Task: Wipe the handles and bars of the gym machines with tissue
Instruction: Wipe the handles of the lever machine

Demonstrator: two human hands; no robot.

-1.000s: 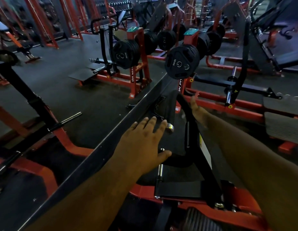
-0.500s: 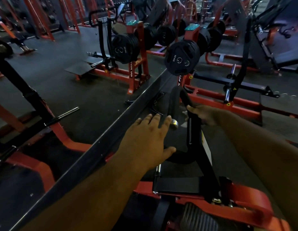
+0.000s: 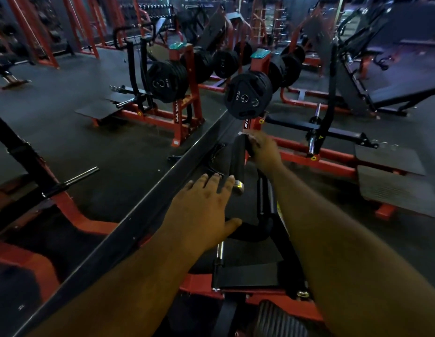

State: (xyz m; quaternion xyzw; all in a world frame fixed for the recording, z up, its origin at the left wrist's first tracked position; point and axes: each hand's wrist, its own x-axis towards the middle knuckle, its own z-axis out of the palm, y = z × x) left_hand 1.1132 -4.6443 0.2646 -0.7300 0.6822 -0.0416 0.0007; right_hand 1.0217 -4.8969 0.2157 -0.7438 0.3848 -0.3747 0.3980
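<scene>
Right hand (image 3: pixel 263 148) grips tissue (image 3: pixel 246 135) at the handle (image 3: pixel 237 161) top; left hand (image 3: pixel 204 205) spread flat beside it

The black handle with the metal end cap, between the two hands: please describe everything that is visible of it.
The black handle is a short, thick cylinder with a matte, foam-like or rubbery grip and a shiny metal end cap at its near end. It runs away from the camera, slightly tilted. The right hand grips its far end, with something white, probably tissue, at the fingers. The left hand lies open beside its near end; whether the fingertips touch the handle is unclear.
</scene>
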